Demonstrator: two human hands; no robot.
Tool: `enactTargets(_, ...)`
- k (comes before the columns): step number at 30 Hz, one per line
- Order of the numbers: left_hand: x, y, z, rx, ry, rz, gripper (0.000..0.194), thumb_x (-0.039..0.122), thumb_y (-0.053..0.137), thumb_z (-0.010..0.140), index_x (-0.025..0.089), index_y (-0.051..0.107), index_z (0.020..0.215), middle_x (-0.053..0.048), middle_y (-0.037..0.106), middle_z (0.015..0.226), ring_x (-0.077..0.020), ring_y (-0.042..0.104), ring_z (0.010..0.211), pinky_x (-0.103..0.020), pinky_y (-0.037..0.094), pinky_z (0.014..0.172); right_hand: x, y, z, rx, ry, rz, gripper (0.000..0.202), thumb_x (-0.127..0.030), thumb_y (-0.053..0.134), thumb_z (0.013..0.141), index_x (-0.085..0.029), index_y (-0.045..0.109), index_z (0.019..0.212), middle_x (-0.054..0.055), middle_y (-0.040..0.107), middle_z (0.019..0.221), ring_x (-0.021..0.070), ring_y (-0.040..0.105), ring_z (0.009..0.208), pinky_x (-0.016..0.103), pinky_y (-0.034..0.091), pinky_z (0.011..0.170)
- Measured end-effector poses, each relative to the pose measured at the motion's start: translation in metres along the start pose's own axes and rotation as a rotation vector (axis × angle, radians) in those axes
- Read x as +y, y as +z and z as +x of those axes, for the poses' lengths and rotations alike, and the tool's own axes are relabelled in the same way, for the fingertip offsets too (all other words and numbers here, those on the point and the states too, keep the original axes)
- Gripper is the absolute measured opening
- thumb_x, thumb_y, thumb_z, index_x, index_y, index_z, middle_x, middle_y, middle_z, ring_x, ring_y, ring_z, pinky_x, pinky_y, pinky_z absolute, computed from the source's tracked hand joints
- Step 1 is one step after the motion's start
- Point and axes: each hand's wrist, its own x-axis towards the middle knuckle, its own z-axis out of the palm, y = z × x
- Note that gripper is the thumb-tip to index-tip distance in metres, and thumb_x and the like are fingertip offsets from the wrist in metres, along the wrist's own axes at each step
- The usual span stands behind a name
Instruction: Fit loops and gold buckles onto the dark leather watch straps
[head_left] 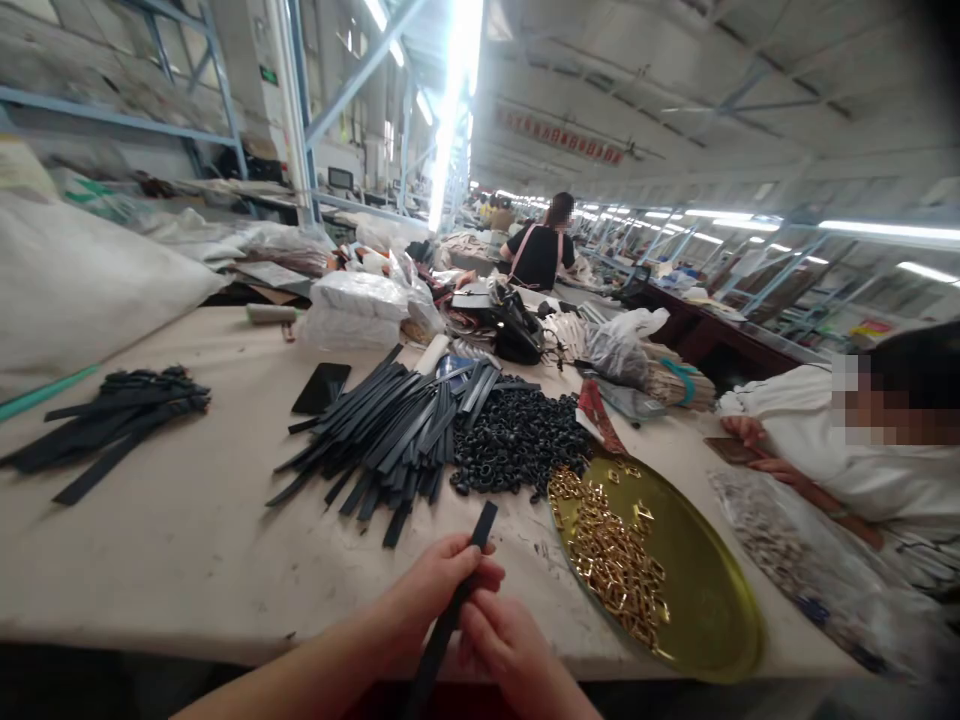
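A dark, flat strap (433, 655) runs slantwise through both hands at the front edge of the table, its upper end sticking out past the fingers. My left hand (439, 585) pinches it near that end, thumb on top. Lower down, my right hand (501, 630) is closed against the strap with curled fingers; whether a small part is also inside them is hidden. Beyond the hands lies a fanned pile of similar dark straps (382, 430). Beside it is a heap of small black loops (514, 435). Gold-coloured metal buckles (615, 570) cover the left part of a round golden tray (705, 600).
Another bundle of dark straps (112, 415) lies at the left, and a black phone (321, 388) sits behind the main pile. Plastic-wrapped packs (356, 305) and bags crowd the table's back. At the right, a person in white (802, 440) sits beside a clear plastic bag (825, 560).
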Motion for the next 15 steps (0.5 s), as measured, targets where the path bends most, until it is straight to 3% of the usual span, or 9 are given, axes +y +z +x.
enactTargets(4, 0.012, -0.013, 0.011, -0.024, -0.134, -0.241, 0.034, 0.021, 0.059, 0.07, 0.012, 0.05, 0.102, -0.011, 0.062, 0.1, -0.0162, 0.061, 0.085, -0.028, 0.046, 0.073, 0.007, -0.064, 0.049, 0.175, -0.081, -0.436, 0.021, -0.032, 0.046, 0.079, -0.019, 0.062, 0.082, 0.008, 0.059, 0.081, 0.0216, 0.052, 0.075, 0.034, 0.038, 0.07)
enactTargets(7, 0.021, -0.021, 0.018, -0.053, -0.254, -0.338, 0.035, 0.016, 0.059, 0.068, 0.011, 0.05, 0.102, -0.012, 0.062, 0.099, -0.0167, 0.062, 0.082, -0.028, 0.047, 0.07, 0.018, -0.103, 0.091, 0.207, -0.15, -0.781, 0.023, -0.018, 0.044, 0.077, -0.019, 0.062, 0.091, 0.01, 0.057, 0.094, 0.0215, 0.051, 0.084, 0.033, 0.035, 0.076)
enactTargets(12, 0.023, -0.031, 0.029, -0.101, -0.321, -0.417, 0.037, 0.01, 0.058, 0.066, 0.009, 0.05, 0.102, -0.015, 0.062, 0.1, -0.0182, 0.062, 0.083, -0.029, 0.048, 0.07, 0.036, -0.118, 0.124, 0.129, -0.158, -0.977, 0.02, -0.009, 0.046, 0.073, -0.018, 0.064, 0.072, 0.007, 0.056, 0.071, 0.0181, 0.051, 0.068, 0.028, 0.035, 0.066)
enactTargets(15, 0.023, -0.035, 0.034, -0.101, -0.343, -0.441, 0.036, 0.01, 0.058, 0.066, 0.009, 0.05, 0.101, -0.014, 0.061, 0.1, -0.0184, 0.062, 0.084, -0.028, 0.048, 0.07, 0.034, -0.113, 0.121, 0.128, -0.163, -1.016, 0.022, -0.009, 0.044, 0.075, -0.016, 0.064, 0.081, 0.008, 0.056, 0.076, 0.0187, 0.051, 0.069, 0.03, 0.036, 0.067)
